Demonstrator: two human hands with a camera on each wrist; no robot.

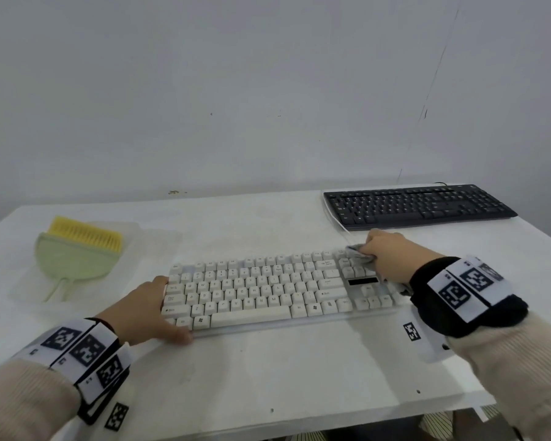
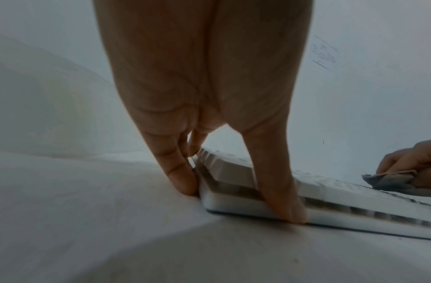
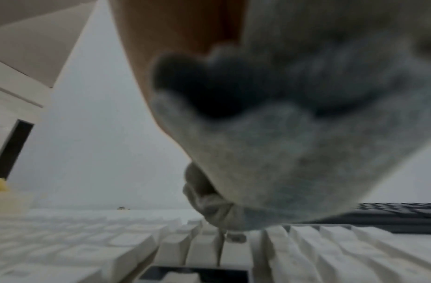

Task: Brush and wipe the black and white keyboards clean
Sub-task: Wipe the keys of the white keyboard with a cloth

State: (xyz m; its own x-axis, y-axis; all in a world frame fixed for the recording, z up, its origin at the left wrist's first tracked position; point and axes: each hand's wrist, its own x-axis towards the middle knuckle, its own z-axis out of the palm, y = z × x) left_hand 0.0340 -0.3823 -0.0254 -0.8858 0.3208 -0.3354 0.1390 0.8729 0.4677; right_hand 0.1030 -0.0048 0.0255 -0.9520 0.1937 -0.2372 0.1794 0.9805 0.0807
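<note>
Bench [image 1: 268, 370] carries everything, and the wiping stage looks under way. White keyboard [image 1: 268, 291] lies near the middle; the left hand [image 1: 150, 310] braces its left end, fingers straight against the edge and thumb on the near rim. Black keyboard [image 1: 420, 205] sits far right, untouched by either hand, so its cleaning may be still to come, though I cannot tell. Brush [image 1: 86, 238] rests with a green dustpan [image 1: 72, 259] far left, set aside. Right hand [image 1: 392, 259] clutches a bunched grey cloth [image 1: 358, 254] pressed on the white keyboard's far right keys
</note>
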